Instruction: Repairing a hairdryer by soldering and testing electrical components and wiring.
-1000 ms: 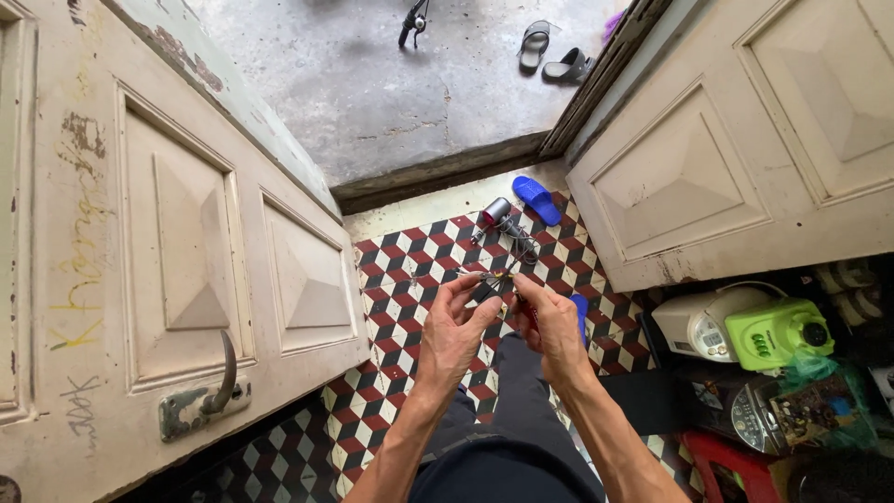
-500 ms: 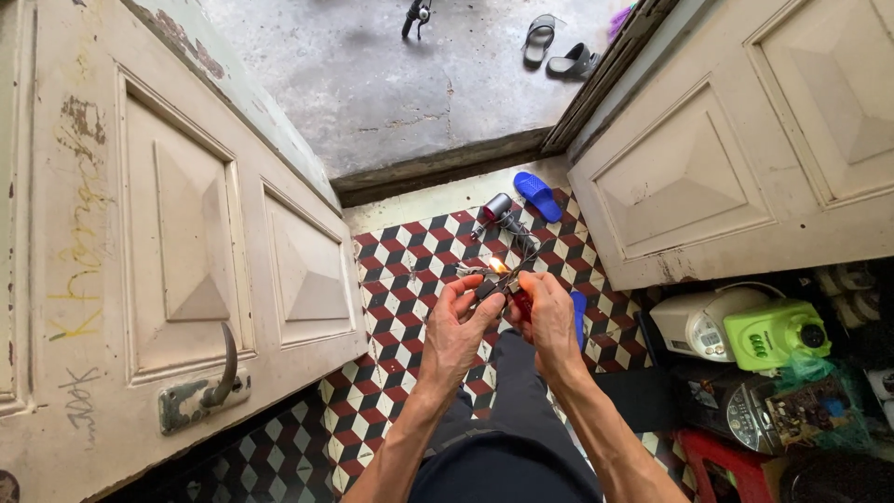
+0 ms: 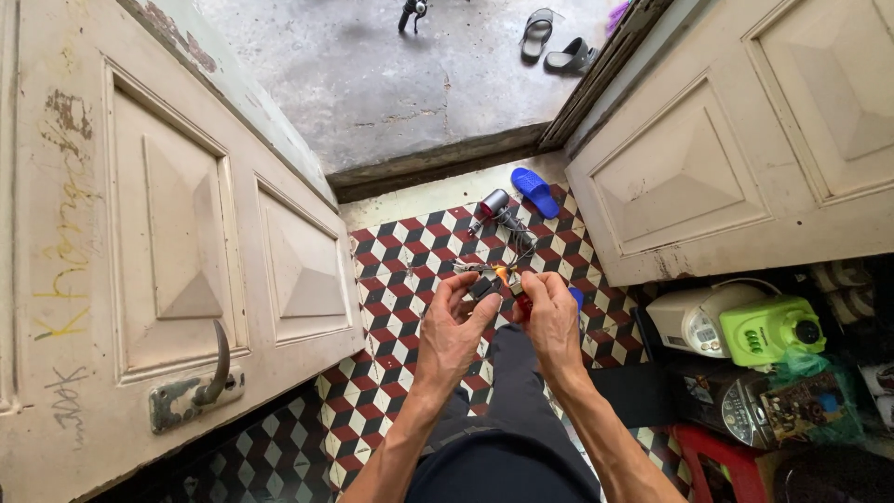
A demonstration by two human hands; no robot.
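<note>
Over the red, black and white checkered tile floor (image 3: pixel 400 279), the person's two hands meet just above the lap. The left hand (image 3: pixel 453 326) is curled around a small dark block-shaped part (image 3: pixel 481 287), thumb and fingers pinching it. The right hand (image 3: pixel 551 312) is closed on a small red-handled tool (image 3: pixel 523 303) whose orange tip (image 3: pixel 503 274) points toward the part.

A second ago no orange or red showed between the hands; half a second ago the orange tip appeared, and now it sits nearer the part, with thin wires (image 3: pixel 470 267) running out to the left of it. The hands have drawn slightly closer to the body and the grip looks more settled, which suggests the tool has been brought to bear on the part.

Beyond the hands on the tile floor lies a small grey cylindrical motor-like piece (image 3: pixel 494 202), and just beside it a blue rubber sandal (image 3: pixel 535 191).
</note>
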